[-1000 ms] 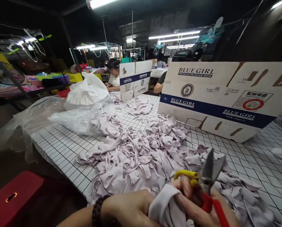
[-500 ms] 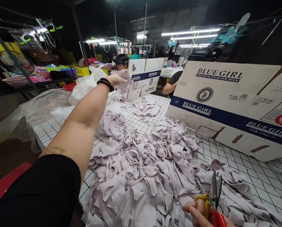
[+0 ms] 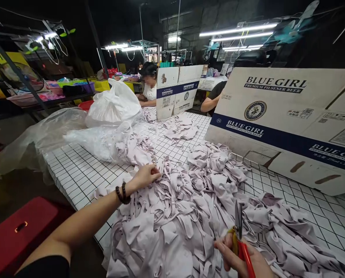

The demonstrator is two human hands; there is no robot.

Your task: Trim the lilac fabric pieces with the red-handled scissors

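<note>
A heap of pale lilac cut fabric pieces with thin straps (image 3: 172, 227) spreads over the table in front of me. My left hand (image 3: 146, 177), with dark bracelets at the wrist, is at the heap's left side, thumb and fingers pinched together on a fabric piece; the fold between the fingertips is mostly hidden. Low on the right, my right hand (image 3: 242, 256) is wrapped around scissors (image 3: 239, 224) with red and yellow handles. Their blades point up and stand slightly apart, over the heap with no cloth visibly between them.
A white plastic bag (image 3: 113, 102) and clear plastic (image 3: 97, 141) lie at the table's left. Beer cartons stand at right (image 3: 276, 112) and at the back (image 3: 176, 90). Two people sit beyond. A red stool (image 3: 24, 235) is at lower left. The tabletop (image 3: 80, 170) has a grid pattern.
My left hand has come back from over the table's far left down to the heap; the fabric piece it held up there is out of that hand. The scissors have shifted slightly left.
</note>
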